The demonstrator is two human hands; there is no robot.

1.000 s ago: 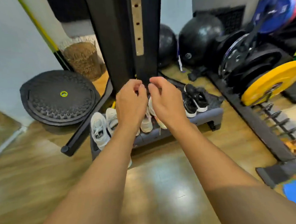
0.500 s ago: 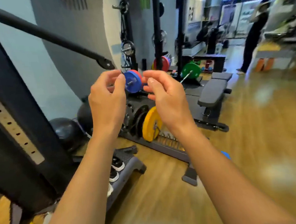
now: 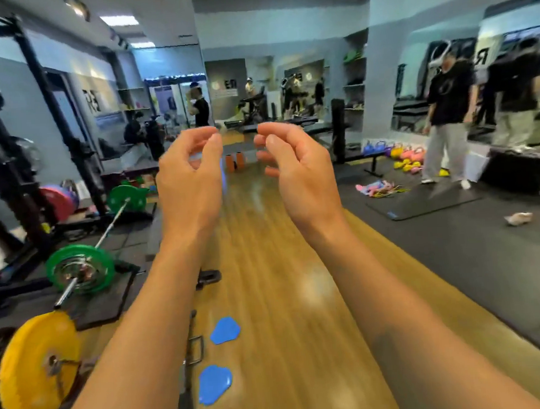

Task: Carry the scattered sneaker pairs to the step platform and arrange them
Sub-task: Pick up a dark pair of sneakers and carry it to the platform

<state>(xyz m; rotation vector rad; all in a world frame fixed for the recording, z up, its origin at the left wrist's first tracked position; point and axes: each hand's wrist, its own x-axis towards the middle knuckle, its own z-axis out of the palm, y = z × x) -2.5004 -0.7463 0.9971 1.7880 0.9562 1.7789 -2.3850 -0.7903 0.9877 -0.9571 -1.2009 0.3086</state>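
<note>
Hands empty; fetching likely remains
Left hand [image 3: 191,180], right hand [image 3: 297,174] loosely curled, gripping nothing; possible sneaker [image 3: 519,218] lies uncollected.

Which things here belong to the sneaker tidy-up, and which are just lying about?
Job: left hand and right hand, both empty; pale shoe-like thing at right, blurred.
Lying about: green barbell plate, yellow plate, blue floor markers, kettlebells.

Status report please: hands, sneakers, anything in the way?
Left hand and right hand raised, empty, fingers loosely curled. Step platform not in view; blurred pale thing on dark flooring, maybe a sneaker. Blue pads on floor ahead.
</note>
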